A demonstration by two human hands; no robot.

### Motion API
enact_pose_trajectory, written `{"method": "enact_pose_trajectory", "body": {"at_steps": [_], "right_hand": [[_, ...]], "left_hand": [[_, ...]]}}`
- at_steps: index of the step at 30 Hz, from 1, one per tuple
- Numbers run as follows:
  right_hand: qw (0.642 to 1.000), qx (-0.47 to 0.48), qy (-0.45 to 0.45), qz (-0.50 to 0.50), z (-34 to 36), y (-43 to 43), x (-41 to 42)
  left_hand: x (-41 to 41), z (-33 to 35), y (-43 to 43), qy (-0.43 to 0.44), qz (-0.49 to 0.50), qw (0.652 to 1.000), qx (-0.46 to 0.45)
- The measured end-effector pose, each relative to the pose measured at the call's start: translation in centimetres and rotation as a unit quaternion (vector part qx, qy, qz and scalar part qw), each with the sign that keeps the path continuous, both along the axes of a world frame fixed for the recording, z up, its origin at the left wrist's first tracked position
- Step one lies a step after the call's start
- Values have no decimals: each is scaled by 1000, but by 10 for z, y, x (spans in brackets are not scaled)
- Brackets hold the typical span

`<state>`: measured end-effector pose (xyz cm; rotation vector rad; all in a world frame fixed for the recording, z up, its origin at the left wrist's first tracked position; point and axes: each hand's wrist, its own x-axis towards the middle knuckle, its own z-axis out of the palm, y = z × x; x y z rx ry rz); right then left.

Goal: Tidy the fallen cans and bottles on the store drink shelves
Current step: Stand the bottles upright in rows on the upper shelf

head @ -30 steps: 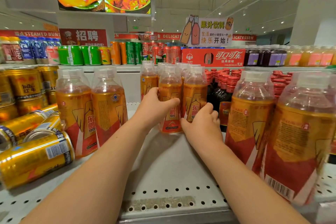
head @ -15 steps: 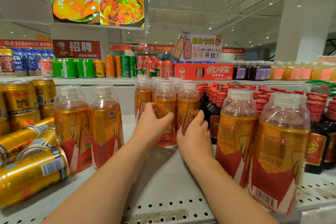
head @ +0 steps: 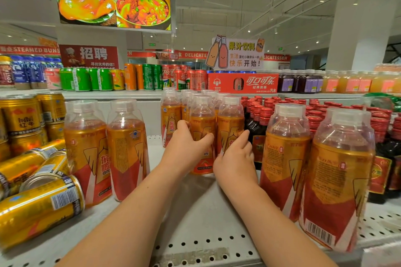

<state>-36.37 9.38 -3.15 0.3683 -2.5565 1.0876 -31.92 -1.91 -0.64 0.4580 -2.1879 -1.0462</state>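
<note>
White metal shelf (head: 195,212) bears everything. Gold cans (head: 39,208) lie toppled, well left of the left hand (head: 186,151), long axes roughly sideways; that hand is nearer. It grips an upright bottle (head: 201,119); right hand (head: 235,162) touches the neighbour (head: 230,123), grip unclear.

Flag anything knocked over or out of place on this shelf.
Several gold cans lie on their sides at the left end of the shelf, in front of upright stacked cans. The orange bottles in view stand upright.
</note>
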Motion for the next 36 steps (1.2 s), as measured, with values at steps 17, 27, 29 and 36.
{"method": "enact_pose_trajectory", "body": {"at_steps": [17, 27, 29, 36], "right_hand": [[999, -3, -9, 48, 7, 10, 13], [998, -11, -23, 50, 12, 11, 6], [998, -23, -33, 53, 14, 11, 5], [997, 17, 57, 50, 18, 3, 27]], "left_hand": [[1, 2, -12, -34, -78, 996, 33], [2, -5, -14, -18, -71, 997, 12], [2, -6, -13, -19, -68, 997, 16], [4, -5, -8, -29, -53, 998, 11]]}}
